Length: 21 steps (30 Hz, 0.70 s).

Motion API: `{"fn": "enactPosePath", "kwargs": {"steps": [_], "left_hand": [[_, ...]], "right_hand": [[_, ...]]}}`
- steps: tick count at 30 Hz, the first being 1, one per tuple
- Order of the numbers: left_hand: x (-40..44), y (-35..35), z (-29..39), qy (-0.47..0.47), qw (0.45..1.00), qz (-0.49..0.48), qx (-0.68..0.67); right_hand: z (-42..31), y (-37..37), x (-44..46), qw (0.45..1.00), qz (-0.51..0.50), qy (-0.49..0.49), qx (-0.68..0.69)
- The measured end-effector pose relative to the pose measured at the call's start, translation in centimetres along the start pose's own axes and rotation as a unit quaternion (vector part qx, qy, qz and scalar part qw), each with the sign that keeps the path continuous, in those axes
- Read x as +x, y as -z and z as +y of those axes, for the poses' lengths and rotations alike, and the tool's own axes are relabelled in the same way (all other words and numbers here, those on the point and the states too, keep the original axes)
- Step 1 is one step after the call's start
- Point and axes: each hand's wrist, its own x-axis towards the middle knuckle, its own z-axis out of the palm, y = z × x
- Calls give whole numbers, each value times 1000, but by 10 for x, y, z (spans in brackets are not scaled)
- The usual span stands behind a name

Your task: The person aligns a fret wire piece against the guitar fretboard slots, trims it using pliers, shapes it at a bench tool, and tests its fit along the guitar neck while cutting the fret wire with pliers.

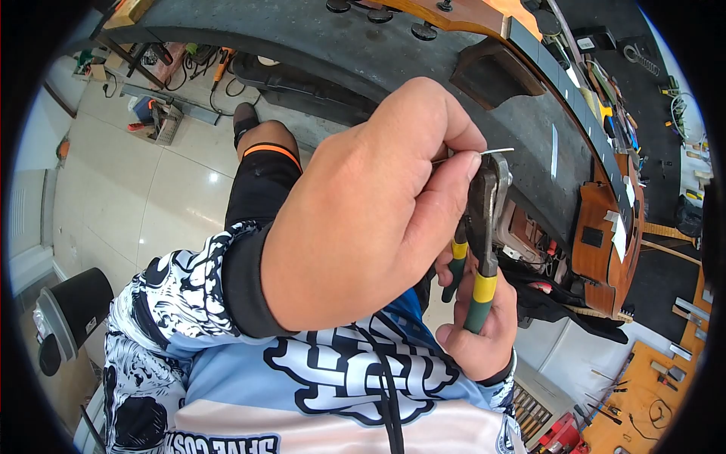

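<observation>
My left hand [355,212] is closed in front of my chest, with thumb and forefinger pinching a short, thin metal wire [501,150]. The wire's free end sticks out to the right, at the jaw tips of a pair of pliers [484,204]. These have dark metal jaws and green-and-yellow handles, and the jaws point up. Below, my right hand [488,329] is wrapped round the handles, partly hidden behind them. Whether the jaws touch the wire I cannot tell.
A guitar headstock [461,17] and a wooden guitar body [601,234] lie along the dark bench [522,125]. A dark neck rest [495,76] stands under the neck. Tools hang or lie at right. A black bin [79,306] and a basket [168,125] stand at left.
</observation>
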Motion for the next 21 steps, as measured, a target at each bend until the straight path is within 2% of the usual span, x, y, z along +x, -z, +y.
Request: {"fn": "enactPosePath", "kwargs": {"steps": [2,12,15,17,21], "left_hand": [[0,0,0,10,1000,-5,-1],[-1,1,0,-2,1000,-13,26],[0,1,-4,-18,999,-7,49],[0,2,-7,-39,998,-16,50],[0,0,-10,-36,998,-12,41]], "right_hand": [[-3,-4,2,998,12,-16,59],[-1,-3,-4,999,17,-23,45],[-1,-5,-5,996,36,-19,78],[-7,-7,-5,993,54,-68,80],[-5,-7,-5,994,53,-58,79]]}}
